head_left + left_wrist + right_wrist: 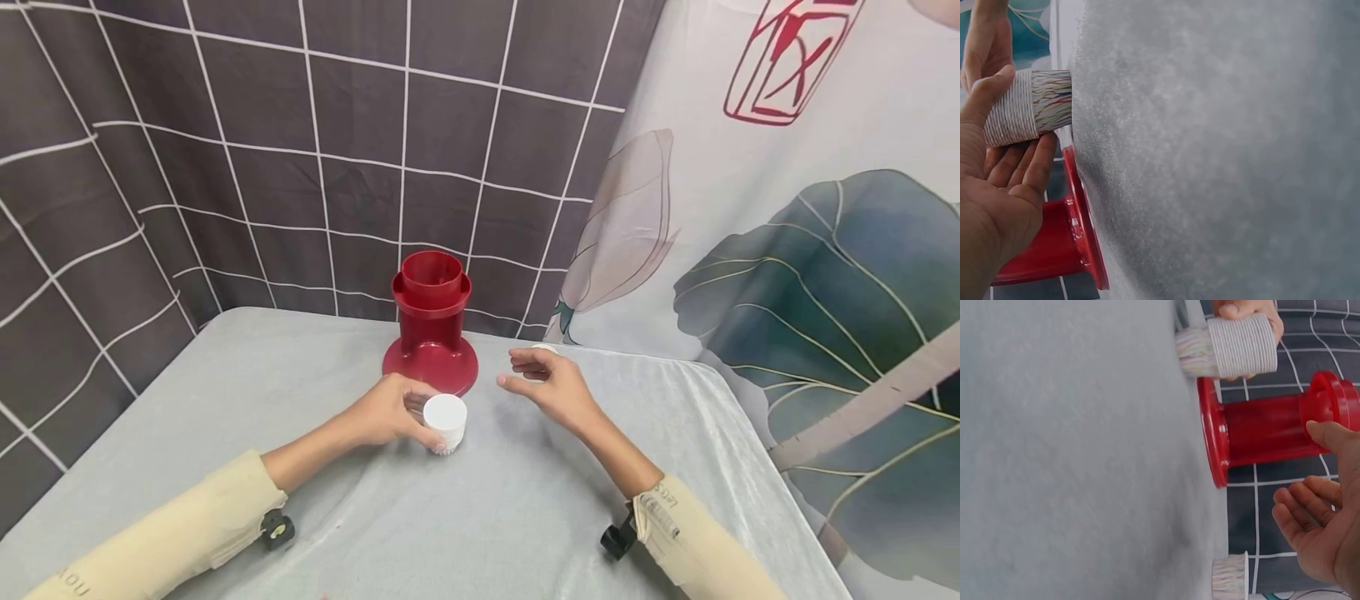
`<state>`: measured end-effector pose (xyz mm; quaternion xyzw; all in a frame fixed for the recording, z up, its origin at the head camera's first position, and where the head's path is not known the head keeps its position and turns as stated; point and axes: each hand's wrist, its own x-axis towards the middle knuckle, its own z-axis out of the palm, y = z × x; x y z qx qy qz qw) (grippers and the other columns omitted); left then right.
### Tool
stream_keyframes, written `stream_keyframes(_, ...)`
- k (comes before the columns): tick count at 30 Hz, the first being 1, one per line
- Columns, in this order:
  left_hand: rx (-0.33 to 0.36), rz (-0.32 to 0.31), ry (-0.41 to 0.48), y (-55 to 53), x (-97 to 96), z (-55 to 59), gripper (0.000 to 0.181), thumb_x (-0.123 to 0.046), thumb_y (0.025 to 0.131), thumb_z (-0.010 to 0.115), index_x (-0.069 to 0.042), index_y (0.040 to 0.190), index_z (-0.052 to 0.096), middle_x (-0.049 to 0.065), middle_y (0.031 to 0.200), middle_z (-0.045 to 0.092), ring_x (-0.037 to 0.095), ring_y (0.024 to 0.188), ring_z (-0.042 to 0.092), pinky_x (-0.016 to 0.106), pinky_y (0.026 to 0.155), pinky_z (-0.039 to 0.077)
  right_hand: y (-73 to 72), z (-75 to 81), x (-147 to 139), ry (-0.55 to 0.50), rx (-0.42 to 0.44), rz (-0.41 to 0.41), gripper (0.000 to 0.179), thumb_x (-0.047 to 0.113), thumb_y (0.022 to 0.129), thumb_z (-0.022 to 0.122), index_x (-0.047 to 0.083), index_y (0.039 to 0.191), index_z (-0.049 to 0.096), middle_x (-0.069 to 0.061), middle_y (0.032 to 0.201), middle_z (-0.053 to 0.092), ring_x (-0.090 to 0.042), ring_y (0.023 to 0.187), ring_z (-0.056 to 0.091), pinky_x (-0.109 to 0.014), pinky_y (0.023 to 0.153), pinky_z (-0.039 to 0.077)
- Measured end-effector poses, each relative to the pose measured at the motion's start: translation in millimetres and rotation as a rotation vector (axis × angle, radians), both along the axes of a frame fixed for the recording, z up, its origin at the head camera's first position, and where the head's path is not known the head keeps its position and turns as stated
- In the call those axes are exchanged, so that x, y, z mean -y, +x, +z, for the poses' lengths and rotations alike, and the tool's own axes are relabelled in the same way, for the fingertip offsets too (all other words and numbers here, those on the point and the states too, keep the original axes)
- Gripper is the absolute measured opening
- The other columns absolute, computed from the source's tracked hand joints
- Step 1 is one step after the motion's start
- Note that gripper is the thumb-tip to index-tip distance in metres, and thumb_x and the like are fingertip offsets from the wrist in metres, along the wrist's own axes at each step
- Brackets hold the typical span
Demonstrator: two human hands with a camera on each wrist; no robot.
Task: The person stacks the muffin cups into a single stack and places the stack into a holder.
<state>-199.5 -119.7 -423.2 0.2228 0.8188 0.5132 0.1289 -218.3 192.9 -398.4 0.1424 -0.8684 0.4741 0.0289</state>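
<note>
My left hand [393,412] holds a stack of nested paper cups [446,421], thumb on the near side and fingers on the far side. The cups' close-set white rims [1011,111] are uppermost, and below them shows the lowest cup's streaky coloured print [1052,100], its base right at the cloth. Just behind stands a red plastic cylinder [431,329] with an open top and wide round foot. To its right my right hand [557,387] hovers with fingers loosely bent and nothing in them. A single paper cup [1230,577] stands beyond that hand, mostly hidden by it in the head view.
A pale grey cloth [360,517] covers the table. Behind it hangs a dark curtain [360,125] with a white grid, and on the right a white one [675,275] with large leaf prints. Each sleeved forearm wears a small black wrist mount [277,529].
</note>
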Motion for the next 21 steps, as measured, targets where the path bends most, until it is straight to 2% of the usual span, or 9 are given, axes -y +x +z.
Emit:
stream_keyframes(11, -0.002, 0.004, -0.012, 1.6, 1.2, 0.7, 0.054, -0.02, 0.079, 0.103, -0.006, 0.128, 0.084, 0.004, 0.111, 0.086, 0.018, 0.1, 0.081, 0.029, 0.089, 0.068, -11.1, 2.0, -16.7, 0.022, -0.019, -0.101, 0.054, 0.029, 0.094, 0.091, 0.007, 0.141, 0.077, -0.021, 0.133, 0.08, -0.036, 0.123, 0.078, -0.05, 0.111, 0.063)
stream_keyframes(21, -0.005, 0.001, -0.009, 1.3, 1.1, -0.5, 0.054, -0.02, 0.08, 0.103, -0.006, 0.128, 0.084, 0.004, 0.111, 0.086, 0.018, 0.1, 0.081, 0.027, 0.089, 0.067, -25.1, -4.5, -31.0, 0.035, -0.023, -0.168, 0.059, 0.028, 0.096, 0.089, 0.002, 0.146, 0.073, -0.023, 0.137, 0.079, -0.041, 0.129, 0.075, -0.052, 0.12, 0.057)
